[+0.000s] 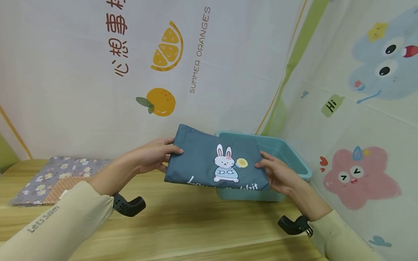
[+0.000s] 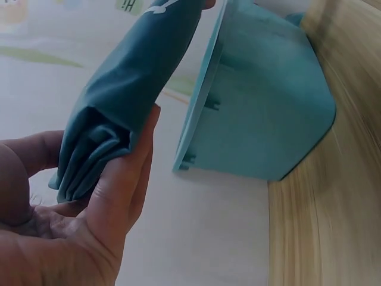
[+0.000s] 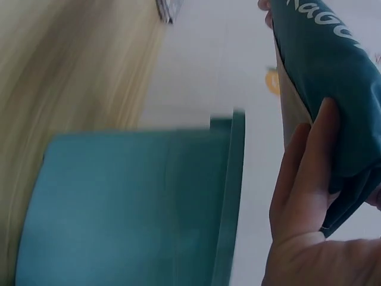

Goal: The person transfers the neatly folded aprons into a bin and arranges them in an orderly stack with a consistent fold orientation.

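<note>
A folded dark teal cloth [image 1: 199,156] with a white rabbit print and white lettering is held up in front of me, its printed face showing. My left hand [image 1: 151,156] grips its left end, thumb on the front and fingers behind. The right hand [image 1: 279,172] pinches the opposite end. In the left wrist view the cloth's end [image 2: 98,146] shows several folded layers between thumb and fingers. The right wrist view shows the fingers [image 3: 309,173] along the other end. Behind the cloth, partly hidden by it, stands a teal plastic bin [image 1: 290,154].
On the left of the wooden table [image 1: 196,224] lies a folded purple floral cloth [image 1: 70,172] with a brown dotted patch, partly covered by my left forearm. A white printed curtain [image 1: 81,108] hangs behind the table, and another printed sheet [image 1: 369,123] rises on the right beside the bin.
</note>
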Demonstrator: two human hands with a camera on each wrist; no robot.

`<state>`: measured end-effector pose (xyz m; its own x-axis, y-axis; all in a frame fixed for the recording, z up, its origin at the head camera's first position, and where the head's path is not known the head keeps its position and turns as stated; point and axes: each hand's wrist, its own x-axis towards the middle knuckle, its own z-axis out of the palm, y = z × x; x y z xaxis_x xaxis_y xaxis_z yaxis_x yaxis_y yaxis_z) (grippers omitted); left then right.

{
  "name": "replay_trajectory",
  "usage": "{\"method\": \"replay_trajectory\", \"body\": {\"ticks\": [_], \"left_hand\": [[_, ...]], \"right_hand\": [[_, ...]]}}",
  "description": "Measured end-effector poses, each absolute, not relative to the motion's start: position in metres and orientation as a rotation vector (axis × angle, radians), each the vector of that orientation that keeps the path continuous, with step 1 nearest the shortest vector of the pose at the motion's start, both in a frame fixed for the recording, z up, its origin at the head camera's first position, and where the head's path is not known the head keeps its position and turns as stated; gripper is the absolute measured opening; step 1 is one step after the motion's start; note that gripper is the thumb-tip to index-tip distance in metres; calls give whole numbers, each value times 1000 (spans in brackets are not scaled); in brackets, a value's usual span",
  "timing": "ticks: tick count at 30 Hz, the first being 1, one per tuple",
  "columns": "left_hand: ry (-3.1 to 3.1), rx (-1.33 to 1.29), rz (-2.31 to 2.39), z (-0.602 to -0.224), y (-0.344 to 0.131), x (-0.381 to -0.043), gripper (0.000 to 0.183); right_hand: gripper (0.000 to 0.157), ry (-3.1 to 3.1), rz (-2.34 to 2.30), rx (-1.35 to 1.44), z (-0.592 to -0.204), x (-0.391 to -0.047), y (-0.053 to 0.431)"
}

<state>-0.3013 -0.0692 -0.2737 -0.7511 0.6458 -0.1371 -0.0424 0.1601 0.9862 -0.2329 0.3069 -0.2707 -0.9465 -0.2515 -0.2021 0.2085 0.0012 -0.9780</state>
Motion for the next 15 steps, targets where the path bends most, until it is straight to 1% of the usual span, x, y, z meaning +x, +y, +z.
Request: {"method": "replay_trajectory", "body": {"ticks": [7,15], "left_hand": [[1919,534,1661,-271,-31,-316,68],[1911,486,1700,-267,13,-322,69]], "right_hand": [[85,2073,-1983,35,-266,-249,338],[85,2190,-1883,105,-258,-263,374]]}}
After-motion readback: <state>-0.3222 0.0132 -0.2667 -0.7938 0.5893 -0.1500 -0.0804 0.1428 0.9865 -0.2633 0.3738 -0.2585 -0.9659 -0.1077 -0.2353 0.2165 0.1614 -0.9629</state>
